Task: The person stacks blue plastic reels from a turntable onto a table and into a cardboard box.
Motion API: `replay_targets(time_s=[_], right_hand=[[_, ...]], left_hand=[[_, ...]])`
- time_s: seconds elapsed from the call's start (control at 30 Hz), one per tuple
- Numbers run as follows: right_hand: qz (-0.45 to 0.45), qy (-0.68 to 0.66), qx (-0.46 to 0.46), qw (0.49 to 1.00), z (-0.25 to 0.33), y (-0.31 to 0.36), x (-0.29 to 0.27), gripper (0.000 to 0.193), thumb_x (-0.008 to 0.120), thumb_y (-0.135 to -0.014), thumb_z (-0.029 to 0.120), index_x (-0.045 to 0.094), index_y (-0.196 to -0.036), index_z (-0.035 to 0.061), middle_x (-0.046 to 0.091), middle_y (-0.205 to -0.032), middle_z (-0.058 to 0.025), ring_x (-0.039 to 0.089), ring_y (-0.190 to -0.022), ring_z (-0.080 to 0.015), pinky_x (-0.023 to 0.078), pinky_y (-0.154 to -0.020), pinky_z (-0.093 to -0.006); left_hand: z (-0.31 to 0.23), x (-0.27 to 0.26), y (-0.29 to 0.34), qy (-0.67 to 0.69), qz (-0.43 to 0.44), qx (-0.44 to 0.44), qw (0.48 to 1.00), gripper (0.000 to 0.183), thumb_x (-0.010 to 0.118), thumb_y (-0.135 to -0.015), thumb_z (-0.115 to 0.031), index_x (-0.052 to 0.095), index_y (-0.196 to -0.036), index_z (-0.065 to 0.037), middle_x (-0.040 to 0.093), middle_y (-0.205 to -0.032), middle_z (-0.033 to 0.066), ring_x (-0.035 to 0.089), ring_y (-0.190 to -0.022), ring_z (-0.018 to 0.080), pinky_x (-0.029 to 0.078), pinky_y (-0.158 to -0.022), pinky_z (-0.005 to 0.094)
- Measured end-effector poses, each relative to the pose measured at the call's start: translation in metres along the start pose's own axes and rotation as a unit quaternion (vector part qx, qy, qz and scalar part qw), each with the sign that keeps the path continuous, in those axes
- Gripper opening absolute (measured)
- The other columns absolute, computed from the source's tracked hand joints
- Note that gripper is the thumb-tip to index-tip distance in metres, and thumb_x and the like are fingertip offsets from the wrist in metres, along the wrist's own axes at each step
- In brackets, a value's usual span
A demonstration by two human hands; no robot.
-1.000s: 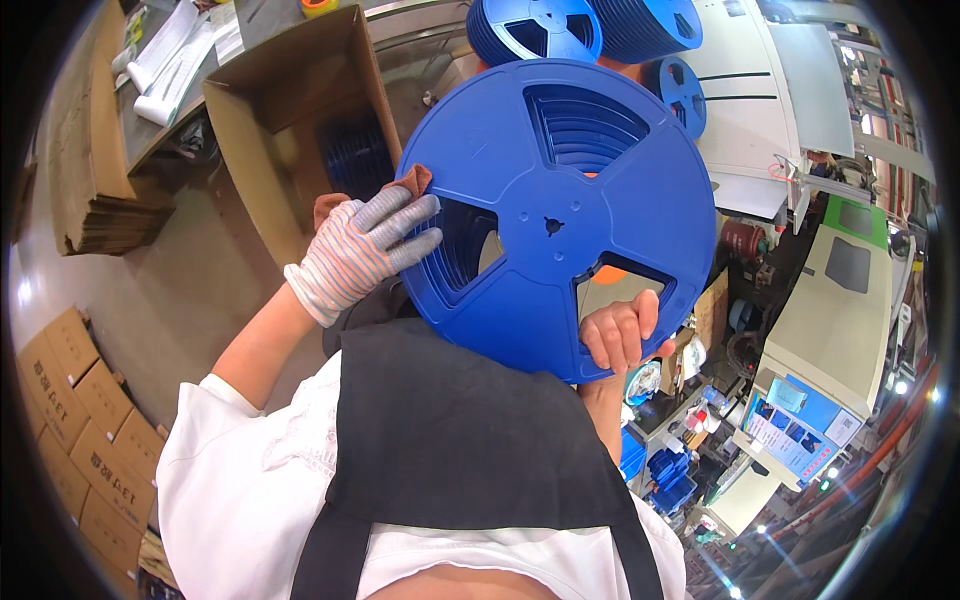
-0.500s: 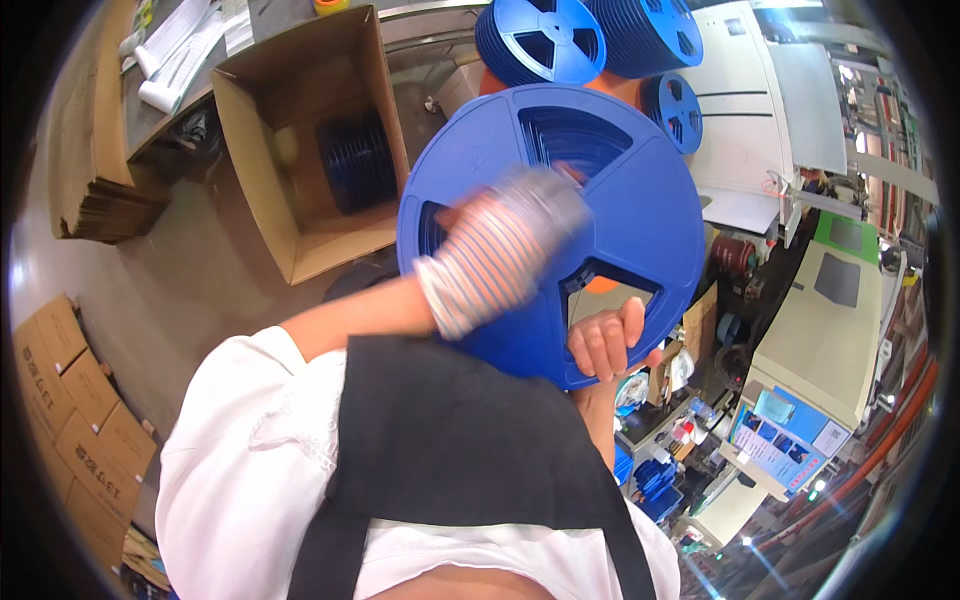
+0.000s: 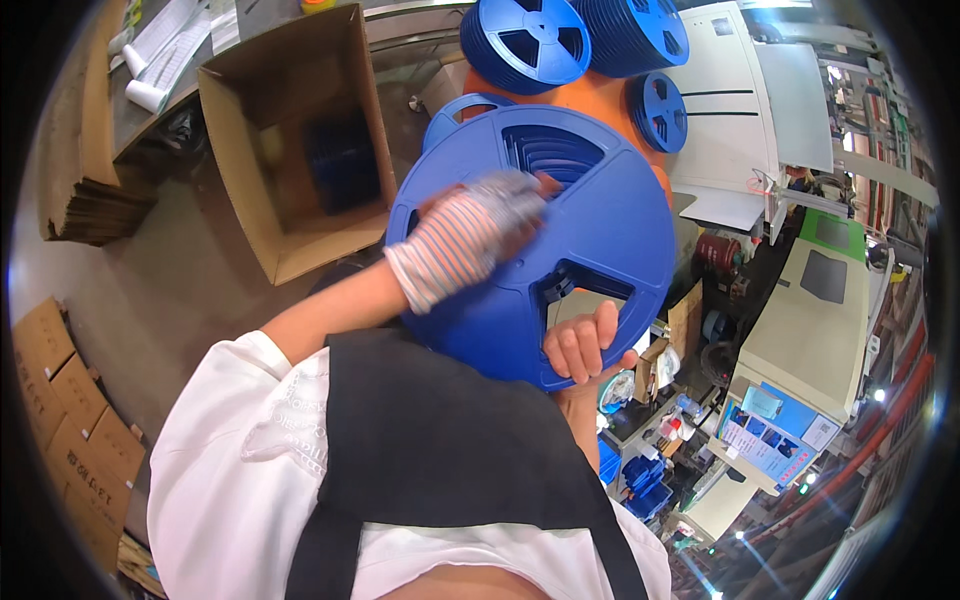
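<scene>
Right of the box (image 3: 237, 170), blue reels (image 3: 615, 235) are gripped through an opening by the curled right hand (image 3: 582, 346), while the gloved left hand (image 3: 462, 240), blurred and half-closed on a cloth (image 3: 437, 201), seemingly wipes them, calling for steadiness.

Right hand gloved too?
No, the right hand is bare where it grips the blue reels, while the left hand wears a striped glove.

white loose-sleeved top (image 3: 230, 450) | black bib (image 3: 440, 440), black straps (image 3: 325, 560) | left grip (image 3: 475, 235): striped glove (image 3: 445, 250), grey-fingered
</scene>
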State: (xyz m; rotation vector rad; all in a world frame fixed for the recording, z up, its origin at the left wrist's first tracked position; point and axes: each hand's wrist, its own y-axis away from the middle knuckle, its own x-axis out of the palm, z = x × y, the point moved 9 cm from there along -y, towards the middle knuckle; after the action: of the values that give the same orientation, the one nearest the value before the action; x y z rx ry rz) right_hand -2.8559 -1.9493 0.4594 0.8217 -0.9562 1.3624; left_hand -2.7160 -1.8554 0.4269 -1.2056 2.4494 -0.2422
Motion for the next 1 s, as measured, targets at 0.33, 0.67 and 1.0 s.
replay_targets(time_s=[0.33,0.67,1.0], right_hand=[[-0.022,-0.004,0.018,1.0,-0.001,-0.001,-0.008,0.037,0.069,-0.08,0.036,0.041,-0.079,0.0129,0.049,-0.052,0.0027,0.05,-0.043,-0.0109,0.037,-0.044,-0.0261],[-0.088,-0.065,-0.061,0.992,0.029,-0.019,-0.028,0.033,0.064,-0.087,0.032,0.038,-0.085,0.0122,0.046,-0.058,0.0036,0.046,-0.048,-0.0084,0.037,-0.052,-0.0253],[-0.132,0.027,0.013,0.991,0.019,-0.054,-0.018,0.038,0.059,-0.091,0.035,0.046,-0.109,0.0042,0.05,-0.079,-0.0018,0.05,-0.074,-0.0121,0.043,-0.07,-0.0321]], left_hand=[[-0.068,0.016,-0.017,0.016,0.068,0.131,0.989,0.036,0.064,-0.077,-0.002,0.06,-0.113,-0.007,0.059,-0.119,0.0149,0.057,-0.113,0.0313,0.045,-0.096,0.0393],[0.08,-0.08,0.064,-0.072,0.029,-0.091,0.993,0.051,0.065,-0.077,-0.001,0.057,-0.126,-0.009,0.058,-0.125,0.0164,0.057,-0.111,0.0342,0.048,-0.093,0.0383],[0.042,-0.022,0.095,-0.163,0.287,0.02,0.944,0.062,0.058,-0.066,0.004,0.05,-0.127,-0.005,0.056,-0.126,0.0143,0.06,-0.096,0.0341,0.05,-0.083,0.0399]])
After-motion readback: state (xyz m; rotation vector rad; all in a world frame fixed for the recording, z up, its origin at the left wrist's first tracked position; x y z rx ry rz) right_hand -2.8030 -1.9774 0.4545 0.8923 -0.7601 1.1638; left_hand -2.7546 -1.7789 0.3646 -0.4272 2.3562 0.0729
